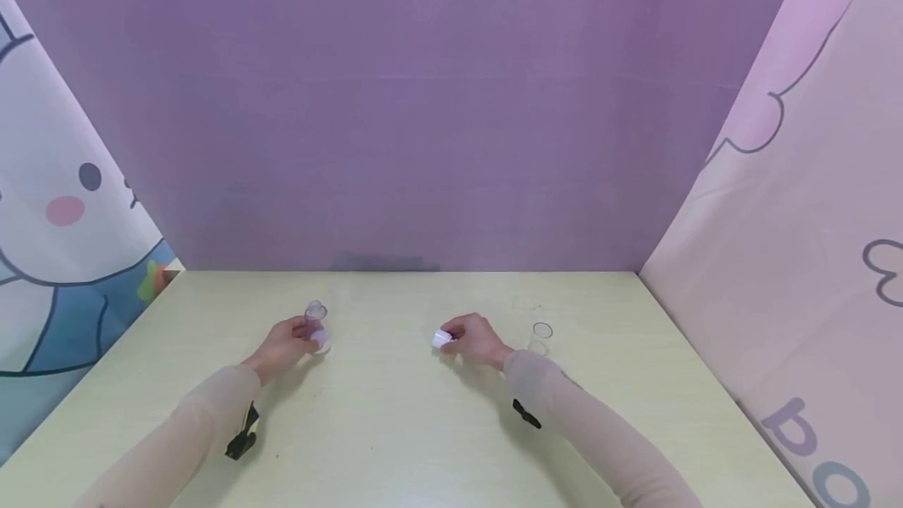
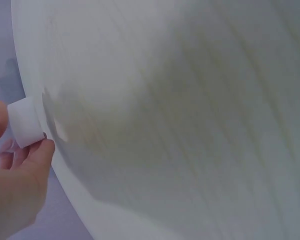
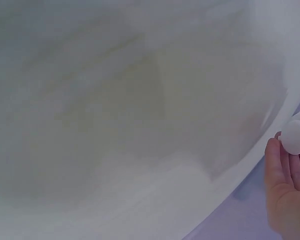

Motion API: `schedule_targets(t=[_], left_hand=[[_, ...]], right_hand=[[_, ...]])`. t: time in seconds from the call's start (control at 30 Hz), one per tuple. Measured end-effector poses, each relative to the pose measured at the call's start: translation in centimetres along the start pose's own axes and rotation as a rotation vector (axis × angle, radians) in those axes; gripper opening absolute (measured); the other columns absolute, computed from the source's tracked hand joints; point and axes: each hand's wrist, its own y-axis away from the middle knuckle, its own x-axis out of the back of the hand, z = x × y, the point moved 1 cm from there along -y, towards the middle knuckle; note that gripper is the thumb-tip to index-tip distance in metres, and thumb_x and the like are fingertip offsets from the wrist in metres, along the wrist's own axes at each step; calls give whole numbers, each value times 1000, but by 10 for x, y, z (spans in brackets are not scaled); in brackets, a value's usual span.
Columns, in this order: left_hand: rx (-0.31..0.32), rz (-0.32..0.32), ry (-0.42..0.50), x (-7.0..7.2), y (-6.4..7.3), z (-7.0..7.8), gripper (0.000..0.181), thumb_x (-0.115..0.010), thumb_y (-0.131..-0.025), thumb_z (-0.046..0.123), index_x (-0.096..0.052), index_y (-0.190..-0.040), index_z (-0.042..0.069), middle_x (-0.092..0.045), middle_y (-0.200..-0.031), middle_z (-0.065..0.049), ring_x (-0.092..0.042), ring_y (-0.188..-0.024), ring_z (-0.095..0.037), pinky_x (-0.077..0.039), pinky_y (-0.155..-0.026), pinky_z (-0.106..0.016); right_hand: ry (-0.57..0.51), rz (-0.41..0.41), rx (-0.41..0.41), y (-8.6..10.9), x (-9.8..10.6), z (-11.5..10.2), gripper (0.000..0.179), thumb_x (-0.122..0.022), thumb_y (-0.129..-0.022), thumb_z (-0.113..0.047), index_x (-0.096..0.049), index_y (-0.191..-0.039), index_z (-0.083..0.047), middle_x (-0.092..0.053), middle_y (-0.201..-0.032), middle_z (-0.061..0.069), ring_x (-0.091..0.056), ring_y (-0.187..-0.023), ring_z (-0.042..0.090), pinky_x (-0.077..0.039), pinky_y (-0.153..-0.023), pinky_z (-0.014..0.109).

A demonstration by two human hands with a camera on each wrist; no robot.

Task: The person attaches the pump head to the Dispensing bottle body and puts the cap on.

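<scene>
At the left of the table, my left hand (image 1: 291, 345) pinches a short white cylinder (image 2: 26, 122) between thumb and fingers. A clear small vessel (image 1: 315, 310) shows just above those fingers in the head view; whether it is joined to the white piece I cannot tell. Near the middle, my right hand (image 1: 478, 338) holds a small white cap-like piece (image 1: 441, 339), whose round white face (image 3: 295, 137) shows in the right wrist view. A clear open-topped glass (image 1: 542, 339) stands to the right of the right hand, partly hidden low down by the sleeve.
The pale wood-grain table (image 1: 395, 422) ends at a purple backdrop (image 1: 423, 116). Printed cloth panels (image 1: 797, 218) flank it on both sides. Dark clips or straps (image 1: 243, 441) hang below both sleeves.
</scene>
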Motion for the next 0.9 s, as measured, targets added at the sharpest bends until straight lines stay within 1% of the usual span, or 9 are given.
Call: schedule_targets(t=[0.13,0.33,0.57,0.8,0.9], left_hand=[[-14,1,-33,-1,1,1,50,-52,-92,11,-35,-134,-9,-40,-135,-29,-38,-125,-42,-37,-101,-48],[-54,-7,-47,-7,2,7,48,-56,-90,11,-41,-132,-6,-45,-133,-26,-42,-123,-39,-40,-99,-46],[-79,-23,-19,-15,-1,14,44,-60,-87,11,-46,-126,-4,-51,-128,-23,-47,-120,-36,-42,-98,-42],[-107,-47,20,-21,-2,17,42,-61,-86,10,-48,-124,-4,-55,-124,-20,-50,-117,-33,-44,-96,-38],[-141,-70,40,-23,-2,21,43,-60,-87,10,-47,-125,-4,-53,-126,-21,-48,-119,-34,-44,-97,-38]], right_hand=[[-15,-9,12,2,3,-1,31,-72,-77,-6,-66,-107,-2,-68,-102,10,-62,-91,19,-51,-80,30],[-66,-14,58,7,6,-2,32,-71,-78,-9,-66,-108,-3,-67,-104,10,-62,-94,19,-51,-80,29],[-72,-23,50,12,7,-1,30,-71,-79,-11,-66,-109,-5,-67,-104,8,-62,-95,18,-51,-81,29],[-75,-27,28,18,15,1,31,-70,-80,-13,-66,-110,-6,-67,-105,7,-62,-95,18,-50,-83,30],[-72,-27,18,21,19,2,33,-70,-80,-14,-65,-112,-7,-66,-105,6,-61,-95,17,-50,-82,31]])
